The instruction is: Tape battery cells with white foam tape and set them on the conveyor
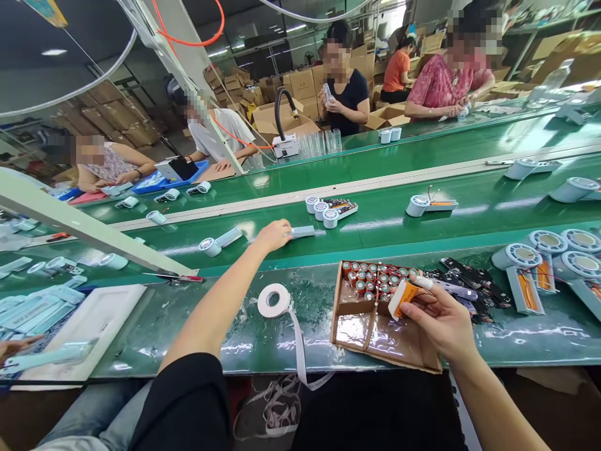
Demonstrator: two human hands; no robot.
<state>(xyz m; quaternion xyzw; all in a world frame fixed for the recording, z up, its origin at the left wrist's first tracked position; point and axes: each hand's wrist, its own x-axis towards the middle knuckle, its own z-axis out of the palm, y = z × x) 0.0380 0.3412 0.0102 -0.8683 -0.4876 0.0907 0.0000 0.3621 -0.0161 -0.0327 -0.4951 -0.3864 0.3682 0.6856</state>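
Note:
My left hand (pixel 272 236) reaches out over the green conveyor belt (pixel 385 222) and its fingers rest on a pale blue flat part (pixel 303 232). My right hand (pixel 439 319) is near me and grips an orange battery cell (pixel 404 297) with a strip of white tape on it. Just under that hand lies an open cardboard tray (pixel 357 332) holding several red-capped cells (pixel 375 279) with thin wires. A roll of white tape (pixel 273 300) stands on the bench to the tray's left, its tail hanging over the front edge.
Black circuit boards (pixel 469 279) and round pale blue fan housings (pixel 519 257) lie to the right. More fan parts (pixel 328 213) ride the belt. Stacked pale blue parts on a white tray (pixel 117 300) sit at left. Several people work across the belt; a metal post (pixel 79 225) slants at left.

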